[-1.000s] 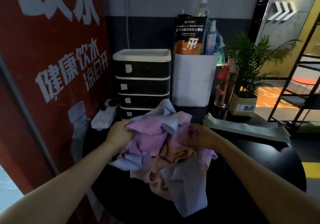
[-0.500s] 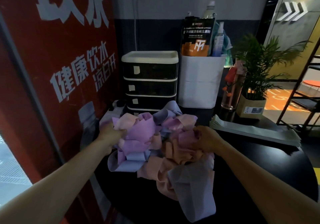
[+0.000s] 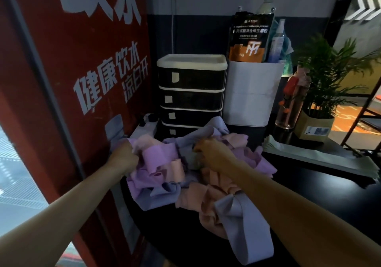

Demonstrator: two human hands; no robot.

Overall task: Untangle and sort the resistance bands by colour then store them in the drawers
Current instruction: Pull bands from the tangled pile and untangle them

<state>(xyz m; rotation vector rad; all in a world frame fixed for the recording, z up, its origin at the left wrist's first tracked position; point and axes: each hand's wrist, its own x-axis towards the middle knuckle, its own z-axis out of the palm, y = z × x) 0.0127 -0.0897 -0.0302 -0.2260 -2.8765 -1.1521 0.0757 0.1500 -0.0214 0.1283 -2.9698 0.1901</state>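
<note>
Resistance bands (image 3: 165,176) are lying in one knotted heap of purple, peach and lavender on the black tabletop (image 3: 309,194), just in front of the drawers (image 3: 190,93), which are all sitting closed; judging by this, you are barely starting, with nothing sorted or stored yet. Your left hand (image 3: 123,157) is clutching purple band at the heap's left edge, its grip curled tight on it, while your right hand (image 3: 212,153) is pinching a lavender strip at the top, both arms reaching forward.

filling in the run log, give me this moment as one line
phase: untangling | left hand: grips band pile at left edge | right hand: grips pile at top | drawers: closed | sorted: none yet
</note>
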